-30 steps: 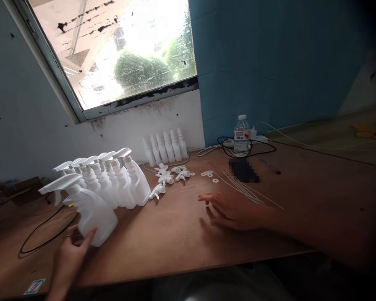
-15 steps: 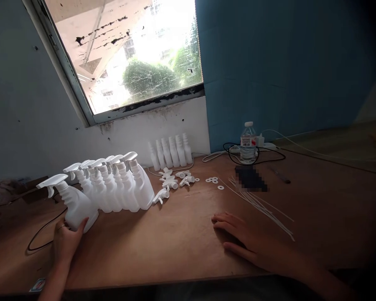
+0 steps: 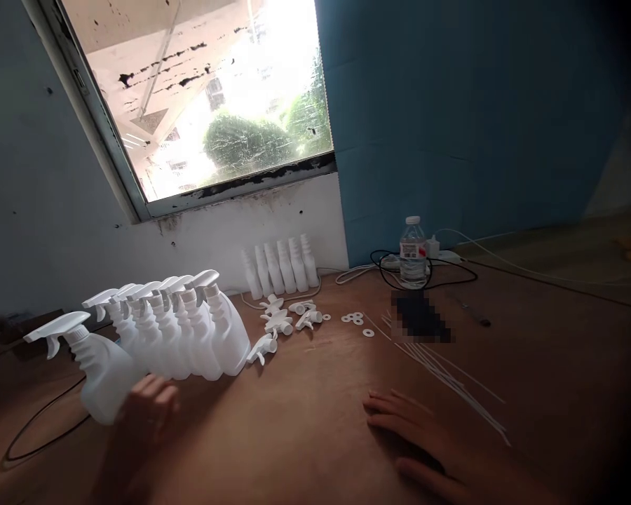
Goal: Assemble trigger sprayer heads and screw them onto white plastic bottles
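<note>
My left hand (image 3: 150, 407) is in front of the nearest white spray bottle (image 3: 105, 375), overlapping its lower right side. Its fingers look curled in, slightly blurred, and no object shows in them. That bottle stands upright with its trigger head on, pointing left. Behind it several more white spray bottles (image 3: 189, 333) stand close together in a row, also with heads fitted. Flat on the table, my right hand (image 3: 415, 428) has its fingers stretched out and its thumb apart. Nearest to it lie thin white tubes (image 3: 442, 372).
Loose trigger heads (image 3: 278, 322) and small white washers (image 3: 368, 333) lie mid-table. Several headless bottles (image 3: 281, 266) line the wall. A water bottle (image 3: 413, 256) stands by a black cable (image 3: 455, 283) at the back. A blurred dark object (image 3: 421, 315) lies before it.
My left hand has let go of the nearest spray bottle and moved right across its front, fingers curling in. The view has tilted slightly upward. My right hand still rests on the table.
</note>
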Demonstrator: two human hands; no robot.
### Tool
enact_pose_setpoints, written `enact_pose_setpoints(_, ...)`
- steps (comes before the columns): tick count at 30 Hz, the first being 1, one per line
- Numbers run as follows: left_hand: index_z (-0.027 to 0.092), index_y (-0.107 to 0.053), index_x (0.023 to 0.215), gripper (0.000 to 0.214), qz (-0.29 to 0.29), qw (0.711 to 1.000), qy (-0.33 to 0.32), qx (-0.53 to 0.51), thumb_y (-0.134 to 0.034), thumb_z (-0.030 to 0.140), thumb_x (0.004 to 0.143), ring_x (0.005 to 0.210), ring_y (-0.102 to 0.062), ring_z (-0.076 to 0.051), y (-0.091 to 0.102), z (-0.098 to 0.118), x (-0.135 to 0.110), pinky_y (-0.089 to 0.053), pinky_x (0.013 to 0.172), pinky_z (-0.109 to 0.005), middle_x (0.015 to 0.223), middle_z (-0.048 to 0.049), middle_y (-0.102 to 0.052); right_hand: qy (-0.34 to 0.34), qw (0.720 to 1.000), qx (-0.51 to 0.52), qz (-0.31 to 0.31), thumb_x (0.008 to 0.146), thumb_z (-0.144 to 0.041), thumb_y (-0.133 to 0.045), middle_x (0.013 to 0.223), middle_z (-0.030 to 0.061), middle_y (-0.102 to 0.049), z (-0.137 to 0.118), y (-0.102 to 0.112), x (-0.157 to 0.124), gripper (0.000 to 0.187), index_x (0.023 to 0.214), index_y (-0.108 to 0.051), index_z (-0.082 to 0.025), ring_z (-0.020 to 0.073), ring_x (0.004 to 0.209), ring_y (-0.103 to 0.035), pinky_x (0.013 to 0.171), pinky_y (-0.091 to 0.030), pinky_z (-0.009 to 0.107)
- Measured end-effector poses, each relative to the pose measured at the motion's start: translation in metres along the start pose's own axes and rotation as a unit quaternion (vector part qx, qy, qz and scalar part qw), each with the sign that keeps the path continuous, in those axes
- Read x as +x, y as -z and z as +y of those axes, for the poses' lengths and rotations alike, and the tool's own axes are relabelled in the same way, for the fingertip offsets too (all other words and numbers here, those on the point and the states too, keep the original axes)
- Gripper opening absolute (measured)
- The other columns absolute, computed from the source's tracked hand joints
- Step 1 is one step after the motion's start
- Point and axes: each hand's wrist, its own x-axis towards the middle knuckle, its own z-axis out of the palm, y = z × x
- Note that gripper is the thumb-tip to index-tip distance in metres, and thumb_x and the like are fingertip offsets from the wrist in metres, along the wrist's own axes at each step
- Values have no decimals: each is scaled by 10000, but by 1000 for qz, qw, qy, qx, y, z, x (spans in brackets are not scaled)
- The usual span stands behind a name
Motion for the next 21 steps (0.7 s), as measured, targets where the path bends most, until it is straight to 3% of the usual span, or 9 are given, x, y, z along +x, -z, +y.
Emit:
enact_pose_setpoints(2,213,-604,1050,274,-19,976,-215,27,-554,62,827,1056,-586,-238,-20,36,29,-459,958,-389,1061,-58,-658,-7,1000,7,-5,938,-565,-459,1606,-57,-208,4,-1,-2,563,1478,-388,-421,291,1506,-99,1227,-152,513)
enact_pose_setpoints(3,183,-604,1054,267,-31,963,-267,22,-535,50,832,1082,-582,-245,-31,55,44,-439,1009,-408,1091,-74,-658,-5,1000,9,-6,933,-560,-471,1604,-59,-211,5,0,-3,565,1475,-387,-426,293,1505,-98,1225,-158,514)
enact_pose_setpoints(5,138,-602,1063,244,-46,952,-301,7,-535,70,838,1121,-569,-264,-56,88,72,-426,1043,-419,1130,-107,-648,6,1000,18,-7,922,-547,-501,1595,-54,-236,4,2,-5,567,1467,-395,-434,296,1501,-117,1222,-181,513)
enact_pose_setpoints(7,106,-590,1093,246,-51,960,-274,5,-534,112,854,1130,-562,-292,-80,111,93,-444,1026,-435,1155,-142,-630,9,1000,23,-11,917,-541,-516,1589,-46,-255,0,6,-7,567,1462,-404,-433,298,1498,-135,1220,-192,513)
enact_pose_setpoints(9,88,-560,1166,305,-64,976,-206,7,-521,150,870,1153,-545,-314,-99,123,105,-464,1004,-448,1211,-172,-598,0,1000,20,-23,921,-550,-503,1594,-47,-245,-6,10,-8,570,1468,-396,-428,290,1502,-121,1225,-174,508)
enact_pose_setpoints(13,72,-508,1244,378,-104,991,-78,-9,-503,156,876,1137,-536,-302,-118,127,106,-473,990,-442,1173,-181,-595,-6,1000,7,-27,939,-556,-474,1602,-37,-244,-17,14,-9,571,1482,-389,-402,269,1510,-106,1235,-138,492)
enact_pose_setpoints(17,60,-502,1283,414,-152,987,-56,15,-493,156,880,1018,-567,-283,-123,120,97,-508,882,-419,1041,-157,-629,60,997,-45,6,943,-483,-512,1466,50,-478,-27,27,0,430,1330,-591,-313,277,1405,-361,1167,-302,451)
enact_pose_setpoints(19,56,-507,1300,426,-174,982,-56,38,-473,127,881,954,-584,-270,-126,115,95,-514,825,-395,976,-145,-651,89,990,-108,16,962,-406,-486,1262,76,-622,-31,41,15,311,1152,-677,-251,257,1223,-529,1055,-406,418)
enact_pose_setpoints(21,54,-521,1306,431,-198,977,-62,52,-424,68,886,877,-602,-249,-129,112,94,-515,774,-363,897,-130,-671,97,975,-196,32,978,-304,-427,1000,79,-684,-31,57,37,294,950,-699,-194,229,984,-616,989,-419,430)
